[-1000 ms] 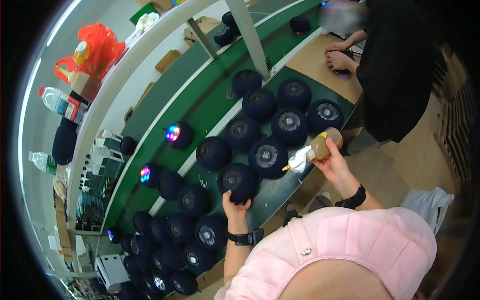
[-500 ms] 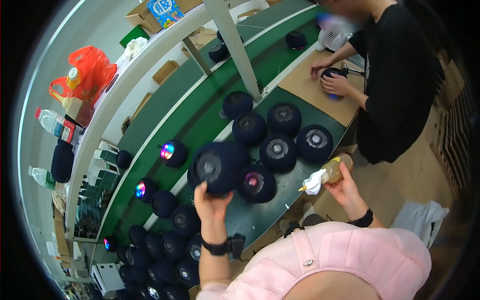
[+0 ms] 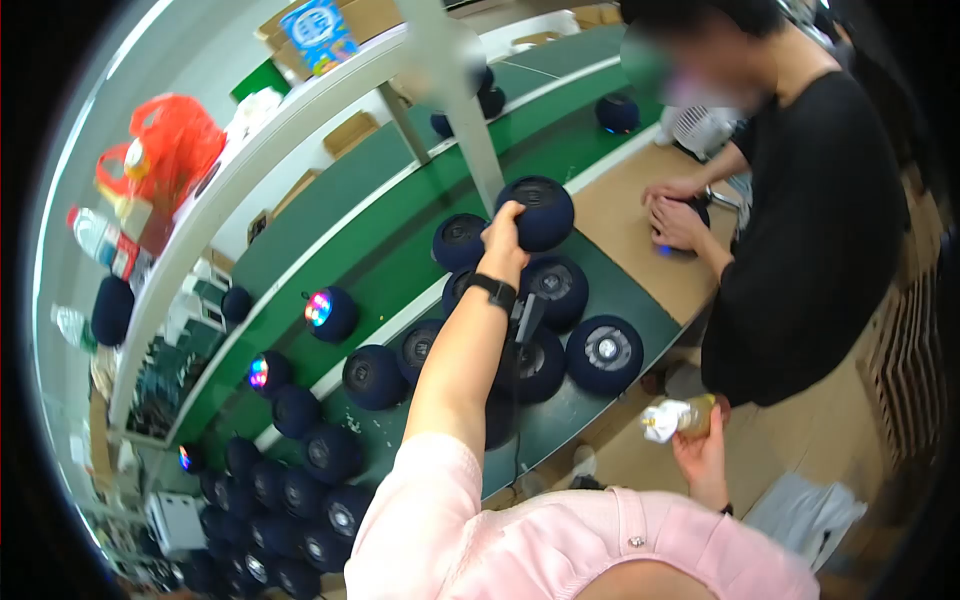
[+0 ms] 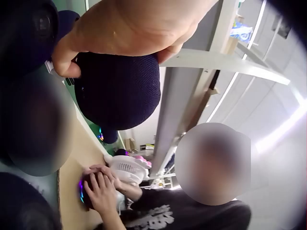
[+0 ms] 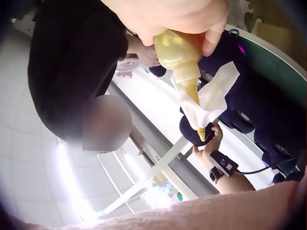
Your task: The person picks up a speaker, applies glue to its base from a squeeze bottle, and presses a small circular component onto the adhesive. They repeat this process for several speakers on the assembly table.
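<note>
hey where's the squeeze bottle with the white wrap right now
In the head view, the squeeze bottle is at the lower right, held in the right hand, between the black shirt above and the pale plastic bag below.

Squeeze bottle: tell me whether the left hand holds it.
No, the right hand grips the squeeze bottle, while the left hand holds a dark round speaker.

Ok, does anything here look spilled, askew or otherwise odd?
Two things: a loose white wrap round the nozzle of the bottle in the right hand, which looks improvised, and white flecks on the green bench, perhaps scuffs or debris. I see no spill.
</note>
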The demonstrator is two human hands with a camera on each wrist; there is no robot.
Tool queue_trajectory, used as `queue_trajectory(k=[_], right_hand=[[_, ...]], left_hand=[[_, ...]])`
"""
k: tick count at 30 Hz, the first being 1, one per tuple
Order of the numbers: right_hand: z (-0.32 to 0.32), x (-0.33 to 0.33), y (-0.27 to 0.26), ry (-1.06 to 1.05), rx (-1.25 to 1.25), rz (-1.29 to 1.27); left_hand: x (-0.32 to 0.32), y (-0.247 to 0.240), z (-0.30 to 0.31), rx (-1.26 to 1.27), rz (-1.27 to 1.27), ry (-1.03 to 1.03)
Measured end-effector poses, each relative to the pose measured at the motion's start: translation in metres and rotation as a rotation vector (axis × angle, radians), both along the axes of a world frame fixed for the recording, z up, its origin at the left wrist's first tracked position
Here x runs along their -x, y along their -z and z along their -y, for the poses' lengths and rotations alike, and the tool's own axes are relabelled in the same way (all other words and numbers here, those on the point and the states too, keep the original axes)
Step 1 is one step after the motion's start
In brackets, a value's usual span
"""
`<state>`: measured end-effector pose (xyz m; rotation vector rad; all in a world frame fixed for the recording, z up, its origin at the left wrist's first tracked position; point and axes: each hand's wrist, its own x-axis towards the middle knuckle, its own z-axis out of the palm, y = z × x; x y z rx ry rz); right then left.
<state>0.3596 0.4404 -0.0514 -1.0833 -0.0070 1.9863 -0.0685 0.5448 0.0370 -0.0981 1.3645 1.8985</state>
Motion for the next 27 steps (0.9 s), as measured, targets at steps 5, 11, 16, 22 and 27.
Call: queue_trajectory(k=[5,11,16,22,27], right_hand=[[-0.006,-0.023,0.0,0.082,-0.033,0.105],[-0.017,-0.023,-0.012,0.132,0.01,0.196],[-0.028,-0.015,-0.002,0.0,-0.013,0.028],[-0.024,0.029,-0.005,-0.139,0.033,-0.032],[-0.005,0.062,-0.026,-0.23,0.093,-0.027]], left_hand=[[0.032,0.067,-0.066,0.181,-0.183,-0.09],[0.042,0.117,-0.077,0.313,-0.19,-0.11],[0.033,0.075,-0.05,0.25,-0.251,0.002],[-0.046,-0.092,0.131,-0.149,-0.219,0.196],[-0.004,-0.06,0.271,0.061,-0.433,-0.126]])
